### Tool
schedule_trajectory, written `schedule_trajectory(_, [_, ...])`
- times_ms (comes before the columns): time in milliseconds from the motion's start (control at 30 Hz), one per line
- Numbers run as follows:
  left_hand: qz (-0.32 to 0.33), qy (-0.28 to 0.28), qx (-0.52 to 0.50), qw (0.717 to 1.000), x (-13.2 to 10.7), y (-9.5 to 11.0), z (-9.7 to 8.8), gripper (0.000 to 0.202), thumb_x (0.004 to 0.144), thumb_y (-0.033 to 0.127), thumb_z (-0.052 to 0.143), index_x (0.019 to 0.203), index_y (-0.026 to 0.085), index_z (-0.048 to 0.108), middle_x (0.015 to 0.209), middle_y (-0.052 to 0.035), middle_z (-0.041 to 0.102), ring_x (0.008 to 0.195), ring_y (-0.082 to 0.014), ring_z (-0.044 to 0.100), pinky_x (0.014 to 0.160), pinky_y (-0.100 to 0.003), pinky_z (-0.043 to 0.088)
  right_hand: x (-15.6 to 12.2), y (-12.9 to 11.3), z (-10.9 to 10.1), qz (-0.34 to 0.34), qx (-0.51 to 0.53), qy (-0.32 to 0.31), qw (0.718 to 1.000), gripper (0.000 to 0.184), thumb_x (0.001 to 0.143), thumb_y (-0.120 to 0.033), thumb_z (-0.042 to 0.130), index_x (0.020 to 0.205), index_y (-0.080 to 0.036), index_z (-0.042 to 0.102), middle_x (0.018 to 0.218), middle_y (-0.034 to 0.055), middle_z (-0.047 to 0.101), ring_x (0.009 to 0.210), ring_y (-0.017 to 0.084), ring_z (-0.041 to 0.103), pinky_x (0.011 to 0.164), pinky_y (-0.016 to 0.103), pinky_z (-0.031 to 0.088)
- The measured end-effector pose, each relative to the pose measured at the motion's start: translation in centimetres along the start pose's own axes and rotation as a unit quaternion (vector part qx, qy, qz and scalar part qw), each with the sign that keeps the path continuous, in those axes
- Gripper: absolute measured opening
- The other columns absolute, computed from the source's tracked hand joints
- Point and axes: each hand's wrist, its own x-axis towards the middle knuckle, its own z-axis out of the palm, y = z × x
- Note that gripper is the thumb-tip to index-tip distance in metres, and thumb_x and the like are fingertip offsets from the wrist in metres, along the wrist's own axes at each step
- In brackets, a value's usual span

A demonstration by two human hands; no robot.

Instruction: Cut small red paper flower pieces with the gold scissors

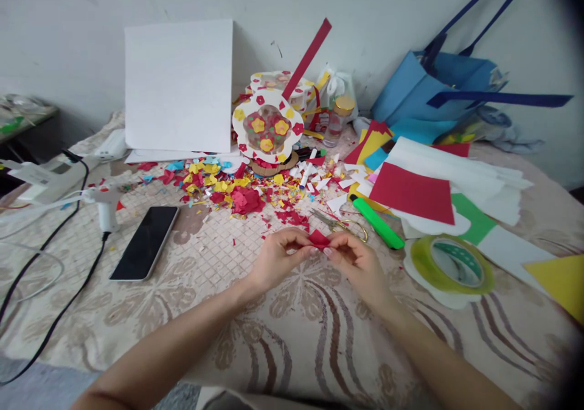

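Observation:
Between my two hands is a small folded piece of red paper [319,238], held just above the patterned cloth. My left hand [283,253] pinches its left side with thumb and fingers. On the other side, the fingertips of my right hand [354,263] close on it too. Right behind my hands lie scissors [340,222] with gold-coloured handles, partly covered by my right hand. A green utility knife [378,222] rests to the right of them. Beyond, red, yellow and white paper scraps [246,201] are strewn over the cloth.
A flower-shaped paper craft [267,126] stands behind the scraps, beside a white board [179,87]. At left are a black phone [145,243], a glue gun [106,209] and cables. Clear tape [426,265], coloured paper sheets [413,192] and a blue bag [406,87] are at right.

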Motion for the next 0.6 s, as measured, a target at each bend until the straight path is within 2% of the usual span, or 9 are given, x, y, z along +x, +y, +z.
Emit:
schedule_trajectory(133, [-0.061,0.028,-0.064,0.996,-0.1,-0.2,0.5,0.02,0.072,0.031,0.071,0.067,0.013,0.062,0.074,-0.0048,0.063,0.069,-0.0129,0.056,0.067,-0.025,0.044,-0.1,0.3,0.3,0.053,0.041,-0.01,0.998,0.019,0.081,-0.034,0.061,0.07,-0.021,0.052,0.082,0.0017,0.059,0.073,0.015,0.054,0.061,0.025,0.042])
schedule_trajectory(267, [-0.123,0.035,-0.151,0.98,-0.1,-0.2,0.9,0.028,0.062,0.033,0.078,0.069,0.013,0.059,0.072,-0.0022,0.062,0.066,-0.0112,0.056,0.066,-0.024,0.045,-0.2,0.7,0.4,0.074,0.047,-0.007,0.996,0.02,0.081,-0.034,0.062,0.069,-0.021,0.051,0.073,-0.0005,0.056,0.064,0.013,0.05,0.056,0.024,0.038])
schedule_trajectory(400, [-0.126,0.044,-0.171,0.976,-0.1,-0.1,1.1,0.031,0.063,0.036,0.077,0.072,0.013,0.06,0.072,-0.0026,0.064,0.067,-0.0112,0.058,0.068,-0.025,0.046,-0.2,0.7,0.5,0.1,0.045,-0.016,0.994,0.021,0.08,-0.034,0.062,0.068,-0.02,0.052,0.066,-0.0016,0.055,0.059,0.013,0.049,0.054,0.025,0.036])
schedule_trajectory(600, [-0.122,0.062,-0.166,0.977,-0.2,-0.3,1.2,0.03,0.064,0.036,0.076,0.071,0.013,0.058,0.071,-0.0025,0.063,0.067,-0.0113,0.058,0.067,-0.025,0.046,-0.2,0.6,0.9,0.109,0.062,-0.003,0.992,0.023,0.079,-0.037,0.064,0.068,-0.02,0.053,0.062,-0.0013,0.058,0.058,0.013,0.052,0.055,0.025,0.04])
